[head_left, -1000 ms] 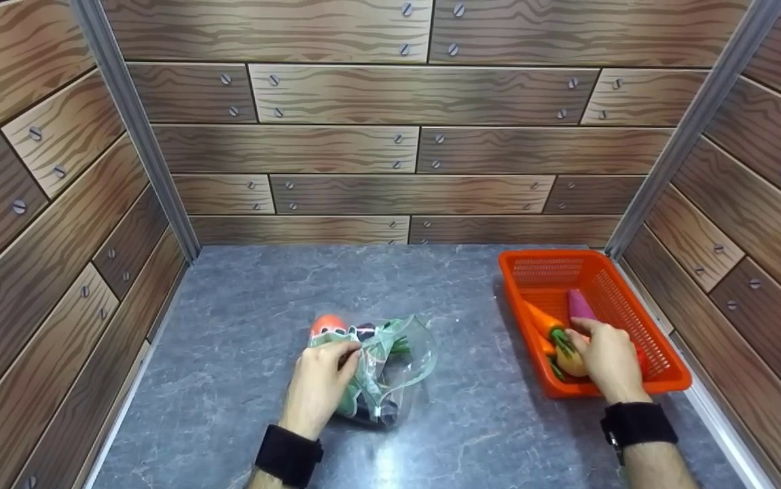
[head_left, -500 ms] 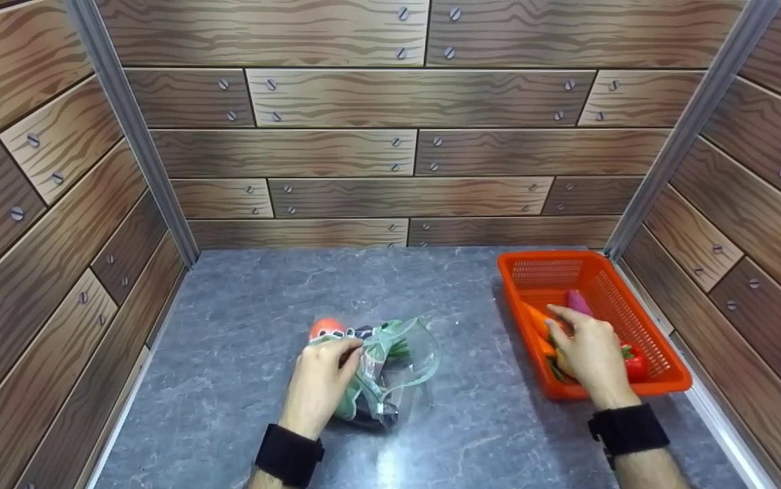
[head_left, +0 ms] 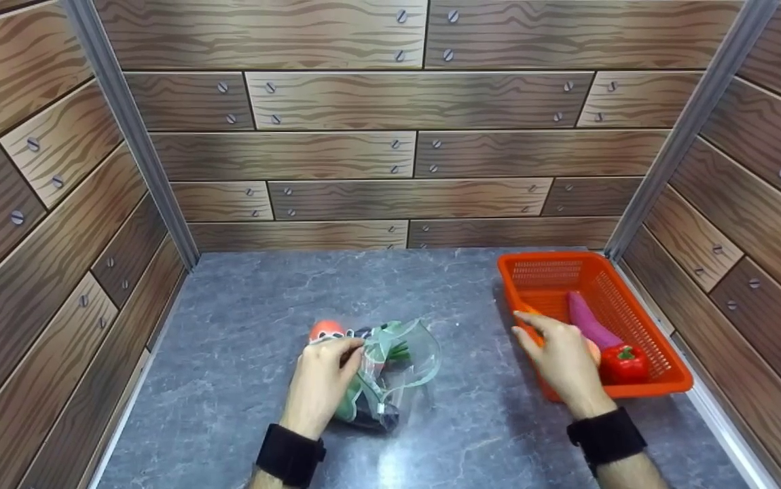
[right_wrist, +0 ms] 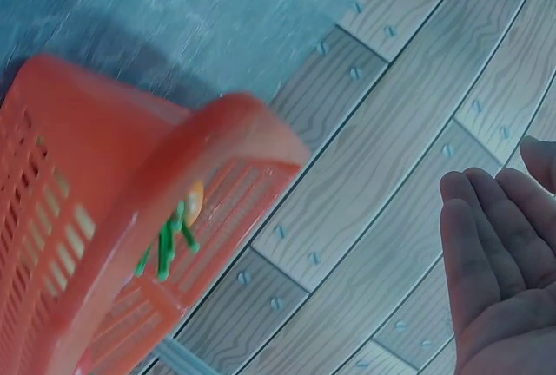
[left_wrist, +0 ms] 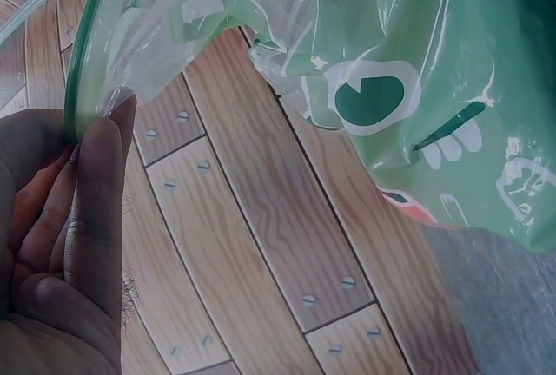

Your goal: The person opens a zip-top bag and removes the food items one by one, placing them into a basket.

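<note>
My left hand (head_left: 322, 380) pinches the edge of a clear and green zip bag (head_left: 421, 356) lying on the table. In the left wrist view, thumb and fingers grip the bag's green zip strip (left_wrist: 82, 54). A round orange-red item (head_left: 326, 330) shows at the bag's far left, green stalks (head_left: 398, 350) and something dark within. My right hand (head_left: 560, 360), fingers extended and holding nothing, is over the left side of an orange basket (head_left: 543, 270). Inside the basket are a long purple vegetable (head_left: 591, 320) and a red bell pepper (head_left: 625, 365); the hand hides much of the carrots.
The grey marbled table (head_left: 248, 292) spreads between the bag and the basket. Wood-patterned walls (head_left: 336, 153) stand at the back and both sides. The basket sits close to the right wall.
My right hand has moved left across the basket from above its vegetables to its left rim, uncovering the red pepper and purple vegetable. My left hand stays on the bag.
</note>
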{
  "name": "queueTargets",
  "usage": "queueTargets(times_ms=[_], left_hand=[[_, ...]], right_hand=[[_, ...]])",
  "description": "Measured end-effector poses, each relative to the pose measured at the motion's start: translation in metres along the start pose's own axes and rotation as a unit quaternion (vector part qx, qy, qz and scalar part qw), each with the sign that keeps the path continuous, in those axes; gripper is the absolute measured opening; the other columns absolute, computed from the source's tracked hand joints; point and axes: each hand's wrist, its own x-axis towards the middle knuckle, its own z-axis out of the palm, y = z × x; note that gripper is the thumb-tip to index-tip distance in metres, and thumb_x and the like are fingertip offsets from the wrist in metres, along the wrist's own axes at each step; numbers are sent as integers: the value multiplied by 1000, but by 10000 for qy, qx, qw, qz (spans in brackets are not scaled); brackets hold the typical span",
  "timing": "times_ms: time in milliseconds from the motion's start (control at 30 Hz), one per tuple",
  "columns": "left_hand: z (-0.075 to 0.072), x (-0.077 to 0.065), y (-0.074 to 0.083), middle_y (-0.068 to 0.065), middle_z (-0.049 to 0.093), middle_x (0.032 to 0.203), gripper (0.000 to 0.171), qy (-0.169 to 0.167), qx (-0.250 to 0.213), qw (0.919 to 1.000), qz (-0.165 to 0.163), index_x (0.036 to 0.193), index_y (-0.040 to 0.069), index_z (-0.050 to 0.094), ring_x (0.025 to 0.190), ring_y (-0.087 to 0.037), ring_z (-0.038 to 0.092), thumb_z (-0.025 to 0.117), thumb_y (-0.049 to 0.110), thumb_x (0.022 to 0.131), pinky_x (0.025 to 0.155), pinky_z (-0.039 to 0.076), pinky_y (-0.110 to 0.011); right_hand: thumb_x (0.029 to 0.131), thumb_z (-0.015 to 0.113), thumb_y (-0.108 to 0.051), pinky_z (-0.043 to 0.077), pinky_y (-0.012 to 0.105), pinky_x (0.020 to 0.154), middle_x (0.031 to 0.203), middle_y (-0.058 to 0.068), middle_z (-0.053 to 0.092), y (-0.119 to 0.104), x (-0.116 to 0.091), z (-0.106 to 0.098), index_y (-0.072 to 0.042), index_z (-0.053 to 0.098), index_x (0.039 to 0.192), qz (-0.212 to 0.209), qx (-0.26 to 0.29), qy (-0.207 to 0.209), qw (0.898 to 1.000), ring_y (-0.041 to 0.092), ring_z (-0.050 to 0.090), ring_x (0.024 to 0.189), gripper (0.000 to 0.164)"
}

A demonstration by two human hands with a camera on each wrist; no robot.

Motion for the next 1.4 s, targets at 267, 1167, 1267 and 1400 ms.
queueTargets(times_ms=[267, 1167, 1267, 1400], left_hand=[[1, 1, -1, -12, 92, 108, 13, -69, -60, 9999, -66, 115, 4, 90, 95, -22, 89, 86, 2, 104, 85, 75, -33], [0, -3, -1, -11, 92, 110, 14, 70, -60, 9999, 56, 117, 4, 91, 98, -24, 90, 87, 1, 103, 87, 76, -36], [0, -3, -1, -12, 92, 110, 15, 36, -57, 10000, 21, 117, 4, 90, 98, -24, 89, 87, 1, 103, 87, 76, -36], [0, -4, -1, -12, 92, 110, 14, 14, -20, 10000, -9, 117, 4, 90, 98, -24, 89, 87, 3, 103, 88, 76, -36]], right_hand=[[101, 92, -7, 72, 45, 80, 116, 13, 91, -19, -6, 21, -4, 88, 131, -523, 266, -120, 9982, 27, 81, 84, 30], [102, 91, -7, 76, 45, 96, 124, 10, 91, -97, -13, 64, -9, 89, 130, -1201, 508, -778, 9884, 27, 89, 111, 28], [101, 92, -6, 76, 44, 96, 125, 12, 91, -101, -13, 70, -9, 89, 130, -1307, 473, -790, 9871, 28, 89, 111, 29], [101, 91, -7, 75, 45, 98, 126, 13, 90, -104, -14, 77, -7, 88, 131, -1316, 457, -895, 9862, 30, 89, 112, 30]])
